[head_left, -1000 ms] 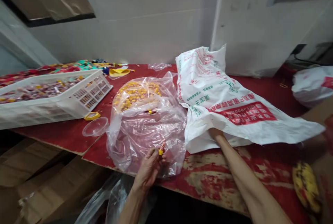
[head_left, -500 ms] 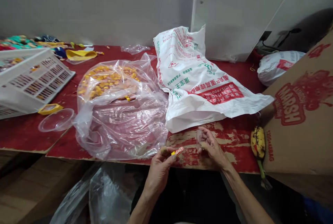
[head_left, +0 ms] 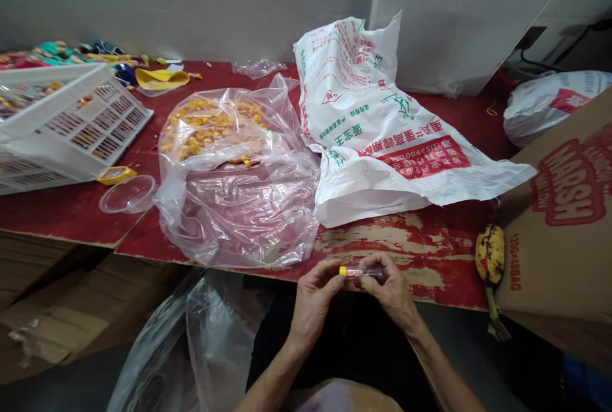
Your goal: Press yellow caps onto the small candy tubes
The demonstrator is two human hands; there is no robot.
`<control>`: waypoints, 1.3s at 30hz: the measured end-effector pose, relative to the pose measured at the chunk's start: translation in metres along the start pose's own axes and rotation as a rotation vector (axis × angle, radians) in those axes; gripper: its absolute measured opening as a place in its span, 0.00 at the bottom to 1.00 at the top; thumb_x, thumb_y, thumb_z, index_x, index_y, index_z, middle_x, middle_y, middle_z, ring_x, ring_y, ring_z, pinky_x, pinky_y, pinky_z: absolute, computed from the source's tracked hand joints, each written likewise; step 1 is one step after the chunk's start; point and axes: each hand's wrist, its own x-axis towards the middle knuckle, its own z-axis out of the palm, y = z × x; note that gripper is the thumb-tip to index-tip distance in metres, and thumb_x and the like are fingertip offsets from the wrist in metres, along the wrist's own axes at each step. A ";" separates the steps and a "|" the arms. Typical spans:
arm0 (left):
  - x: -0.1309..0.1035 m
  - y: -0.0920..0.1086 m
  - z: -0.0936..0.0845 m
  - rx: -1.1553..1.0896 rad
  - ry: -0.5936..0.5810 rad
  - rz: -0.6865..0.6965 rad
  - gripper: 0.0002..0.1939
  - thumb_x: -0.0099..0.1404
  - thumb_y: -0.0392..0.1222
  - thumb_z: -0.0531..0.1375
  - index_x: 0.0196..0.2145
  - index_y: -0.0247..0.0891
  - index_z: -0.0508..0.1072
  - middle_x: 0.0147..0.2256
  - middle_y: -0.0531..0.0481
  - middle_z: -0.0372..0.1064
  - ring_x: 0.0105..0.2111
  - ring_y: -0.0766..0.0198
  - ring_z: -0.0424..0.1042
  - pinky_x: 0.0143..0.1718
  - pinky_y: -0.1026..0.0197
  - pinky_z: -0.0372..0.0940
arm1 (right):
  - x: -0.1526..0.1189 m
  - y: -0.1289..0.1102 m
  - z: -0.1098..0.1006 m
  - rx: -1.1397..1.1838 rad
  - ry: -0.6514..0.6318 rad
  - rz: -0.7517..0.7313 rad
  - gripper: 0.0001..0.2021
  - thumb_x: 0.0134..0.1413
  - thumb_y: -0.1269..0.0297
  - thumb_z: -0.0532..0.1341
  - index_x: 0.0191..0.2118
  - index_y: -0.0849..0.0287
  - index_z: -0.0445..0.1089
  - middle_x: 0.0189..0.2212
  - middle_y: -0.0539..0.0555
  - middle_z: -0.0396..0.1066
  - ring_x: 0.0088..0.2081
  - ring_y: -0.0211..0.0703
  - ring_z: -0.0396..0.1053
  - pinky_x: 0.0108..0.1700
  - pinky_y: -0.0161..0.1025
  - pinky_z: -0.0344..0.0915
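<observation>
At the lower centre of the frame, by the worn worktop (head_left: 396,243), the left hand (head_left: 313,300) pinches a yellow-capped clear tube (head_left: 354,273) at its capped end while the right hand (head_left: 396,291) grips its opposite end.

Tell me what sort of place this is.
Likely a small packing workshop, judging by the clear bag of yellow-tipped pieces, the white crate of small items and the printed carton.
</observation>
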 end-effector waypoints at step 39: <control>0.011 0.017 -0.036 -0.196 0.112 -0.293 0.33 0.53 0.71 0.53 0.25 0.33 0.73 0.15 0.48 0.67 0.16 0.65 0.65 0.22 0.65 0.60 | -0.018 -0.011 0.068 -0.441 -0.470 -0.556 0.08 0.62 0.66 0.50 0.41 0.61 0.65 0.30 0.54 0.66 0.30 0.38 0.64 0.31 0.34 0.61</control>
